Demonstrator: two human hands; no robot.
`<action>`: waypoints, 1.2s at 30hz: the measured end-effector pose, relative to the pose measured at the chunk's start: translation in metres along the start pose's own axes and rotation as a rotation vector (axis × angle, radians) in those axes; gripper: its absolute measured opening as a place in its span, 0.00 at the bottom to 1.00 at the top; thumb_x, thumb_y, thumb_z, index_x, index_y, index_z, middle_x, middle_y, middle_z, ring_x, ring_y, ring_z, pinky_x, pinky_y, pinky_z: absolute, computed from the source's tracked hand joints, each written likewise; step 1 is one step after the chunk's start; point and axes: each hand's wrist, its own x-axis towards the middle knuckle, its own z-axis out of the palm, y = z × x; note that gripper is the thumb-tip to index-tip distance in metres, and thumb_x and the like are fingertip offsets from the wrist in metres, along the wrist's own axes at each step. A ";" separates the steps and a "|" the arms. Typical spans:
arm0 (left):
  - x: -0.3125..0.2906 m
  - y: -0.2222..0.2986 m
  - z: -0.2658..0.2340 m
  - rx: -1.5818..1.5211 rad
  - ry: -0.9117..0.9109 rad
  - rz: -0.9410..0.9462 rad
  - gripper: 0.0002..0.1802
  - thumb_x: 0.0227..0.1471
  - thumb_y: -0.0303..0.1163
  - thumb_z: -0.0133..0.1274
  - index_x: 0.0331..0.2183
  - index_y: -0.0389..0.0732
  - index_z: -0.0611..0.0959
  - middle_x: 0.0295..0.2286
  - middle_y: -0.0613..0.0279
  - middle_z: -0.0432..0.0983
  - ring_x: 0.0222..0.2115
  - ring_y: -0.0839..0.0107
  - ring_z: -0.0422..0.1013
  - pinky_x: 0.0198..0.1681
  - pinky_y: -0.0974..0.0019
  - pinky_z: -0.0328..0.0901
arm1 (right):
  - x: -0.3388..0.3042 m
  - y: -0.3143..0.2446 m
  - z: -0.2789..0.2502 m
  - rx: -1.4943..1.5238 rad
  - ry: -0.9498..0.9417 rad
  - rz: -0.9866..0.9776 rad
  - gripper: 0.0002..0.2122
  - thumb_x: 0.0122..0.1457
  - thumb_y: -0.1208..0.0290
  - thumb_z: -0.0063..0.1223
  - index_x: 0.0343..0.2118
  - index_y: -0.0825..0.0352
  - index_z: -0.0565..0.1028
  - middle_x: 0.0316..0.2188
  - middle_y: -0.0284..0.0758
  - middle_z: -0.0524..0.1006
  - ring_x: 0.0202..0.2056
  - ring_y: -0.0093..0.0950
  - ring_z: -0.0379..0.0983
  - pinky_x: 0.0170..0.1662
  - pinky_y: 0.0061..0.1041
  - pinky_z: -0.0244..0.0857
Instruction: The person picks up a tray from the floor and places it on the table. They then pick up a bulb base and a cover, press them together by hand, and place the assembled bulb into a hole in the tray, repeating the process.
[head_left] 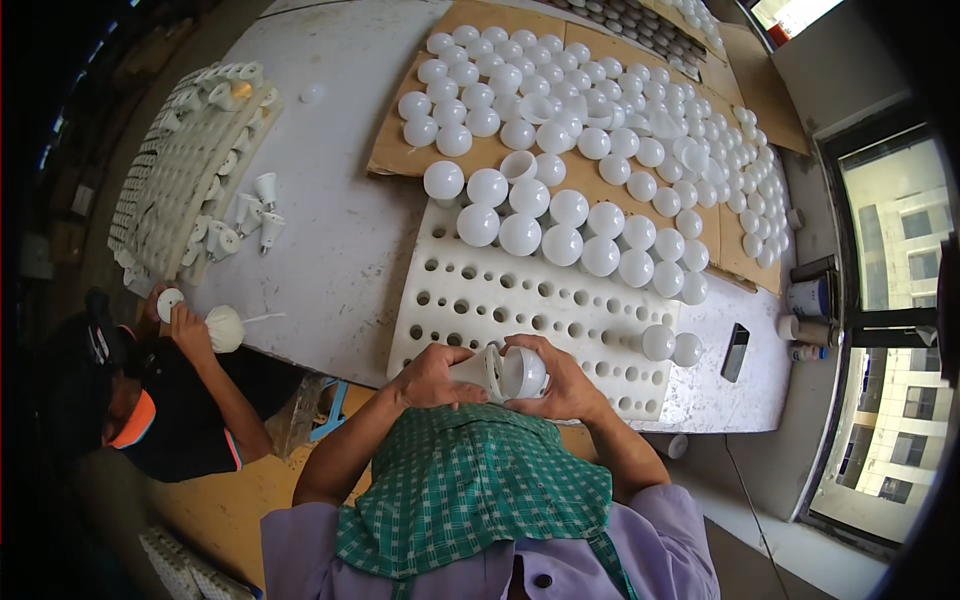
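Note:
In front of my apron, my left hand (430, 378) is closed round a white bulb base (474, 371) with a wide rim. Fingers of my right hand (566, 384) wrap round a glossy white bulb dome (523, 372). The dome sits right beside the base's rim, tilted; whether the two touch, I cannot tell. Just beyond my hands lies a white foam board (480, 290) with rows of round holes. Round-topped white bulbs (562, 245) fill its far rows, and a pair of bulbs (658, 342) is at its right side.
Many white domes (518, 133) cover cardboard (395, 140) at the back. A phone (735, 352) lies at the right. Loose bulb bases (266, 190) lie by a loaded foam rack (190, 165) at the left. There a co-worker (165, 400) holds a round white part. A window (900, 330) is at the right.

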 end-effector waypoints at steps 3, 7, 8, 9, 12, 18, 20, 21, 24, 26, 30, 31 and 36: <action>-0.003 0.010 0.004 0.122 0.025 -0.055 0.34 0.36 0.44 0.69 0.40 0.26 0.78 0.27 0.55 0.78 0.22 0.74 0.73 0.20 0.72 0.69 | 0.001 -0.002 0.004 -0.155 -0.070 0.006 0.39 0.38 0.67 0.69 0.55 0.65 0.60 0.49 0.43 0.69 0.49 0.41 0.68 0.51 0.35 0.63; -0.005 0.016 0.006 0.271 0.024 -0.086 0.33 0.35 0.45 0.69 0.36 0.26 0.80 0.26 0.54 0.78 0.22 0.74 0.73 0.22 0.72 0.69 | 0.004 -0.002 0.008 -0.231 -0.144 -0.044 0.40 0.39 0.66 0.68 0.56 0.67 0.58 0.49 0.47 0.67 0.47 0.47 0.68 0.50 0.38 0.64; -0.006 0.015 0.006 0.271 0.023 -0.084 0.33 0.35 0.45 0.69 0.36 0.26 0.80 0.26 0.54 0.78 0.22 0.74 0.73 0.22 0.72 0.69 | 0.004 -0.002 0.011 -0.233 -0.143 -0.044 0.40 0.39 0.66 0.68 0.56 0.67 0.58 0.49 0.47 0.67 0.47 0.47 0.68 0.50 0.38 0.64; -0.006 0.014 0.007 0.267 0.032 -0.082 0.31 0.36 0.43 0.69 0.35 0.26 0.80 0.25 0.55 0.78 0.21 0.75 0.73 0.21 0.72 0.68 | 0.003 -0.002 0.015 -0.207 -0.109 -0.042 0.40 0.38 0.67 0.68 0.55 0.67 0.59 0.48 0.47 0.67 0.47 0.47 0.68 0.50 0.38 0.65; -0.007 0.011 0.008 0.254 0.036 -0.048 0.29 0.36 0.41 0.69 0.35 0.26 0.80 0.23 0.57 0.77 0.20 0.76 0.72 0.21 0.73 0.67 | 0.005 0.000 0.026 -0.173 0.025 -0.162 0.38 0.36 0.71 0.69 0.53 0.68 0.61 0.47 0.46 0.68 0.46 0.46 0.68 0.50 0.37 0.65; -0.009 0.025 0.016 0.251 -0.038 -0.044 0.27 0.37 0.40 0.68 0.32 0.26 0.80 0.22 0.55 0.77 0.18 0.75 0.72 0.19 0.73 0.66 | -0.002 0.009 0.047 -0.020 0.261 -0.408 0.30 0.32 0.79 0.66 0.44 0.68 0.67 0.42 0.43 0.69 0.44 0.40 0.69 0.47 0.34 0.66; -0.008 0.024 0.021 0.209 -0.039 -0.086 0.26 0.38 0.40 0.68 0.31 0.26 0.80 0.21 0.55 0.77 0.17 0.75 0.72 0.18 0.74 0.66 | -0.007 0.011 0.045 -0.006 0.251 -0.402 0.28 0.33 0.79 0.64 0.42 0.68 0.68 0.41 0.42 0.69 0.43 0.38 0.69 0.45 0.33 0.66; -0.006 0.024 0.022 0.199 -0.057 -0.094 0.25 0.39 0.40 0.67 0.30 0.26 0.80 0.21 0.56 0.76 0.17 0.76 0.72 0.17 0.74 0.65 | -0.008 0.010 0.044 0.004 0.264 -0.382 0.26 0.33 0.79 0.64 0.41 0.68 0.68 0.39 0.41 0.69 0.42 0.38 0.69 0.44 0.32 0.65; 0.003 0.015 0.023 0.143 -0.094 -0.117 0.26 0.40 0.41 0.66 0.30 0.26 0.79 0.21 0.55 0.76 0.17 0.75 0.72 0.17 0.74 0.65 | -0.011 0.010 0.039 0.008 0.271 -0.324 0.26 0.33 0.79 0.64 0.40 0.68 0.67 0.38 0.41 0.68 0.42 0.37 0.69 0.45 0.31 0.64; 0.010 0.011 0.023 0.100 -0.131 -0.125 0.27 0.40 0.42 0.66 0.31 0.25 0.79 0.22 0.54 0.77 0.17 0.74 0.72 0.16 0.73 0.66 | -0.012 0.012 0.035 -0.012 0.279 -0.278 0.26 0.33 0.78 0.64 0.41 0.67 0.66 0.38 0.41 0.68 0.42 0.37 0.68 0.46 0.31 0.63; 0.028 -0.007 0.015 0.056 -0.241 -0.212 0.28 0.44 0.41 0.64 0.38 0.26 0.77 0.29 0.51 0.78 0.23 0.72 0.76 0.20 0.75 0.67 | -0.034 0.022 0.027 0.058 0.322 -0.100 0.30 0.37 0.76 0.64 0.45 0.66 0.62 0.42 0.41 0.65 0.47 0.35 0.63 0.51 0.32 0.58; 0.027 -0.021 0.015 0.040 -0.084 -0.069 0.28 0.45 0.40 0.63 0.40 0.26 0.75 0.32 0.48 0.77 0.26 0.71 0.76 0.22 0.75 0.67 | -0.049 0.030 0.022 0.035 0.460 -0.046 0.30 0.37 0.75 0.65 0.45 0.66 0.62 0.41 0.40 0.65 0.46 0.34 0.64 0.51 0.32 0.59; 0.018 -0.038 -0.011 0.004 0.131 -0.149 0.27 0.49 0.35 0.59 0.45 0.28 0.71 0.41 0.44 0.75 0.32 0.70 0.77 0.26 0.75 0.67 | -0.159 0.067 -0.049 -0.607 1.078 0.299 0.27 0.36 0.78 0.64 0.43 0.68 0.65 0.41 0.44 0.67 0.42 0.40 0.67 0.46 0.35 0.64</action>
